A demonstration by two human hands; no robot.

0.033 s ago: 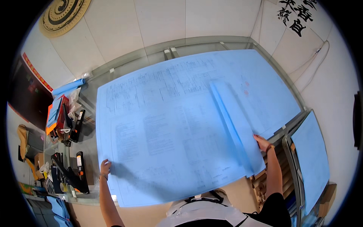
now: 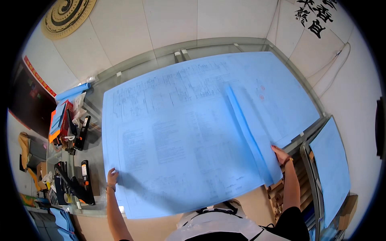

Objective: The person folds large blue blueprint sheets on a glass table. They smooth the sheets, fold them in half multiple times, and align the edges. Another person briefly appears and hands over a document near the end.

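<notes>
A large blue drawing sheet (image 2: 169, 132), printed with faint lines and text blocks, covers much of the glass-topped table (image 2: 96, 110). Its right part has a long raised folded strip (image 2: 253, 132), over a blue surface bearing two small red marks (image 2: 262, 92). My left hand (image 2: 112, 176) holds the sheet's left edge near the front corner, fingers curled. My right hand (image 2: 280, 156) grips the outer edge of the folded strip, thumb and fingers closed on it.
At the left lie staplers (image 2: 83, 132), a black hole punch or similar tool (image 2: 72, 184), a blue roll (image 2: 72, 91) and piled folders (image 2: 58, 120). A board with blue sheets (image 2: 329, 168) leans at the right, beside cardboard tubes (image 2: 297, 188) below the table. Walls border the back and right.
My right hand has moved slightly down and to the right with the folded strip. The sheet and my left hand have shifted very slightly upward in the picture.
</notes>
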